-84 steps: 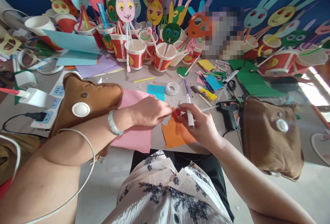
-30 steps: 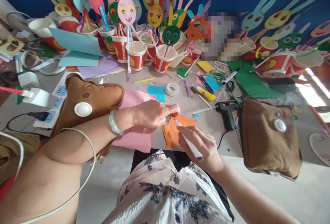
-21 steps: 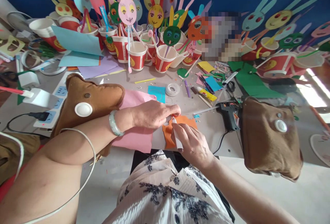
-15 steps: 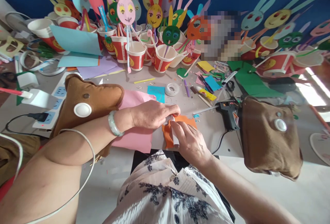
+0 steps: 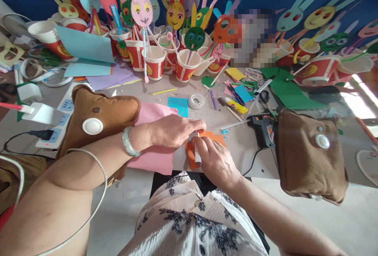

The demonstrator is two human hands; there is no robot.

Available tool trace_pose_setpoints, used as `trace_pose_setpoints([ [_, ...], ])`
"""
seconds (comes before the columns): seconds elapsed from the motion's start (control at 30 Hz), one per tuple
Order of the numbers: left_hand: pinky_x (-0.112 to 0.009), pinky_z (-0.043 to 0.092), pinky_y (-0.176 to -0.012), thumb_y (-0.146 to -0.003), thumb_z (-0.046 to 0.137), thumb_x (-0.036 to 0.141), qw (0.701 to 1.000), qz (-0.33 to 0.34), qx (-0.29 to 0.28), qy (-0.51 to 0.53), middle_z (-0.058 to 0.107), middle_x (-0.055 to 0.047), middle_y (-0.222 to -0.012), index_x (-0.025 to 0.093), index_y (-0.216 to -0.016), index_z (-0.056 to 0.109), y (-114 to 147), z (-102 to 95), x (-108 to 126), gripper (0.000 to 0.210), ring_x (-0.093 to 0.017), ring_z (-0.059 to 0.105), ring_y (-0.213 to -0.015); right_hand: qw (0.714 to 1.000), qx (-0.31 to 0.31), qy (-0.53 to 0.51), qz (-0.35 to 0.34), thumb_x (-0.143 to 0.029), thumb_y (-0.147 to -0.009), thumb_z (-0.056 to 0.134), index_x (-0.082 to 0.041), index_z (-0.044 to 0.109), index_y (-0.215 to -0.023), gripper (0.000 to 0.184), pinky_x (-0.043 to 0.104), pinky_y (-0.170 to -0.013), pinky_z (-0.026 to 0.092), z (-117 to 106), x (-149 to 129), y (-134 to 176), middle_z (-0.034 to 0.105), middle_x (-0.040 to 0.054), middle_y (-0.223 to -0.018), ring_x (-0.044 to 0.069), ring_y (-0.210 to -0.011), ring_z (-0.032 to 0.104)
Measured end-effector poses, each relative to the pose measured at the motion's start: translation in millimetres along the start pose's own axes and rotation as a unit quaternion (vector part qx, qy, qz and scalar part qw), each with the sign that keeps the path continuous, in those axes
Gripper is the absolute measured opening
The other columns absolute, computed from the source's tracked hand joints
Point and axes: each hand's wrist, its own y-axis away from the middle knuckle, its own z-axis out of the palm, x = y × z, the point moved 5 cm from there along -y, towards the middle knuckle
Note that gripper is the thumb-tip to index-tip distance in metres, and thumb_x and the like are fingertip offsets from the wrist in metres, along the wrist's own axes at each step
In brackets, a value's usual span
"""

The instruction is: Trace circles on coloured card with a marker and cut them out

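Note:
An orange sheet of paper [image 5: 219, 137] lies on the table in front of me. Above it, a narrow white tube-like piece [image 5: 197, 155] stretches toward my body; its exact kind is unclear. My right hand [image 5: 217, 159] is closed around this piece from the right, thumb and fingers together. At its far end is my left hand [image 5: 174, 130], index finger stretched to the right, thumb and fingers closing on that end. The fingertips of both hands nearly meet there and partly hide the piece. Pink paper [image 5: 156, 153] lies beneath my left wrist.
Brown cushion-like warmers lie left [image 5: 118, 108] and right [image 5: 310, 153]. A black glue gun [image 5: 261, 130] sits right of my hands. Beyond are a tape roll [image 5: 196, 101], a blue paper square [image 5: 178, 106], scraps, and several paper cups [image 5: 153, 63] with rabbit faces. A white cable [image 5: 103, 169] crosses my left arm.
The view has shifted very slightly. My right thumb and the white piece have moved a little to the left; both hands otherwise keep their places.

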Motion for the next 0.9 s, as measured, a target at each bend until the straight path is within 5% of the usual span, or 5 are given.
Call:
trace_pose_setpoints([
  [0.23,-0.026,0.051,-0.072,-0.097,0.049,0.018,1.0,0.007,0.009,-0.003,0.074,-0.005,-0.111,0.024,-0.122,0.054,-0.3,0.9,0.0,0.026,-0.018,0.072,-0.09,1.0,-0.011,-0.005,-0.023,-0.003,-0.08,0.052,-0.01,0.055,-0.124,0.045,0.035,-0.063,0.051,-3.9,3.5,7.2,0.069,0.0103,-0.086,0.023,-0.071,0.063],
  [0.47,-0.026,0.051,-0.074,-0.094,0.05,0.013,1.0,-0.003,-0.003,0.013,0.071,-0.006,-0.123,0.023,-0.12,0.054,0.0,1.6,0.9,0.029,-0.017,0.072,-0.096,0.999,-0.021,-0.023,-0.03,-0.002,-0.083,0.047,-0.014,0.054,-0.117,0.037,0.034,-0.06,0.05,-13.0,7.4,12.4,0.071,0.0098,-0.086,0.021,-0.067,0.063],
  [0.9,-0.025,0.049,-0.072,-0.093,0.049,0.012,1.0,-0.005,-0.006,0.019,0.071,-0.006,-0.124,0.023,-0.118,0.054,-0.4,0.8,2.0,0.028,-0.017,0.071,-0.098,0.996,0.003,-0.087,-0.012,0.0,-0.079,0.042,-0.014,0.045,-0.138,0.061,0.034,-0.066,0.056,-13.6,17.2,21.6,0.069,0.009,-0.091,0.023,-0.076,0.067],
])
